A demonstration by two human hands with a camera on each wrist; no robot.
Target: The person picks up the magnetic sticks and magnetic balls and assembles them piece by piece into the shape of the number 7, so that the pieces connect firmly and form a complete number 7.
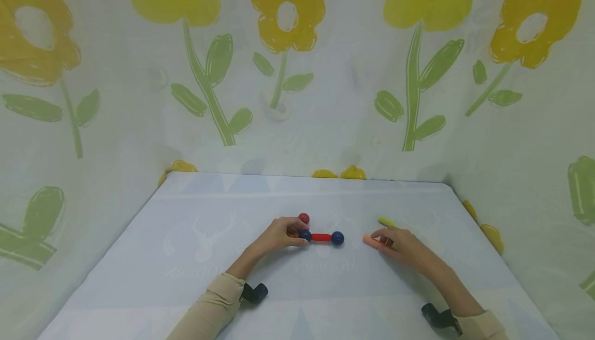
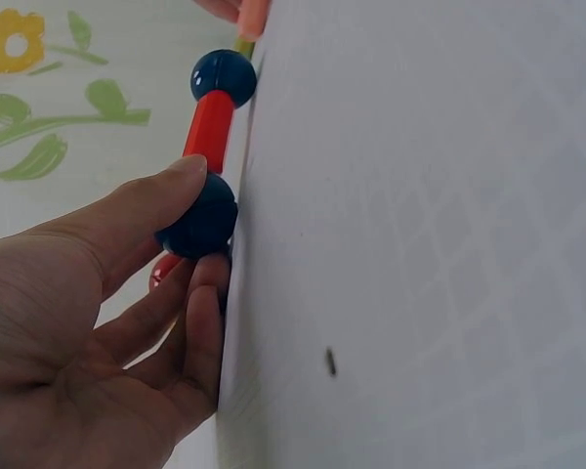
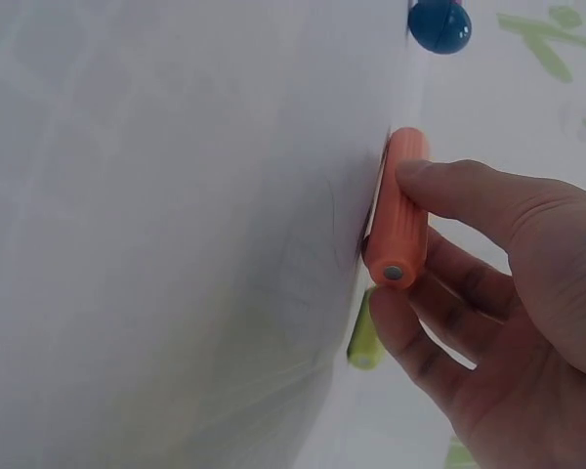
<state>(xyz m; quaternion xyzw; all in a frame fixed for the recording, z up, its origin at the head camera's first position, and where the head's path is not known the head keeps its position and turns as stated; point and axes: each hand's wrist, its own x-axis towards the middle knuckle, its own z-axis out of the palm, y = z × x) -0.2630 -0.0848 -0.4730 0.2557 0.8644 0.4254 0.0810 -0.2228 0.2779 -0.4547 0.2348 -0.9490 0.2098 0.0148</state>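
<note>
Faint lettering (image 1: 337, 266) on the pale tabletop (image 1: 362, 304) — reversed-looking, washed-out, too dim to read surely

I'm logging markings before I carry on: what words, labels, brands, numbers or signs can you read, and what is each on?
No text is clear enough to quote.
Tabletop: faint lettering below the deer print at left, too faint to read.
Tabletop: more faint lettering near the middle, also unreadable.
Orange rod, yellow-green rod, red rod, blue balls, red ball: no text visible.
</note>
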